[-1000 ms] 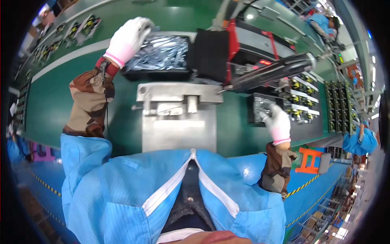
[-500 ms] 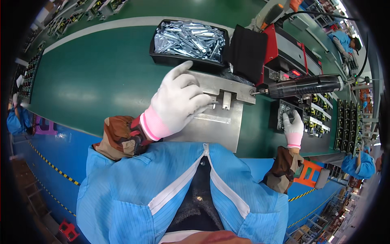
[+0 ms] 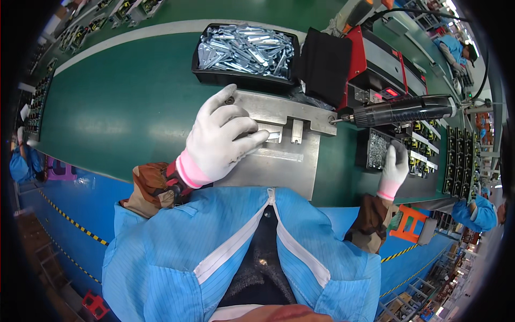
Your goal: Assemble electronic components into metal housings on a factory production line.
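Two hands: white-gloved, both at the metal fixture [image 3: 279, 155], centre of the green surface [image 3: 123, 112].
Left hand [image 3: 222, 137]: pinching a small metal piece [image 3: 271, 135] on the fixture top.
Right hand [image 3: 396, 161]: right of fixture, fingers in a small parts box [image 3: 378, 150]; grip state unclear.
Black tray [image 3: 244, 80]: behind fixture, full of metal pieces.
Electric screwdriver [image 3: 399, 111]: lying above the parts box, tip toward fixture.

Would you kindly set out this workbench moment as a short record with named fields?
Left hand: left hand, white-gloved, lies on the metal fixture, fingertips at a small metal part.
Right hand: right hand, white-gloved, rests at the small tray of screws.
Behind fixture: black tray of metal parts.
Tool: electric screwdriver hangs level, tip toward the fixture.
Surface: green belt.
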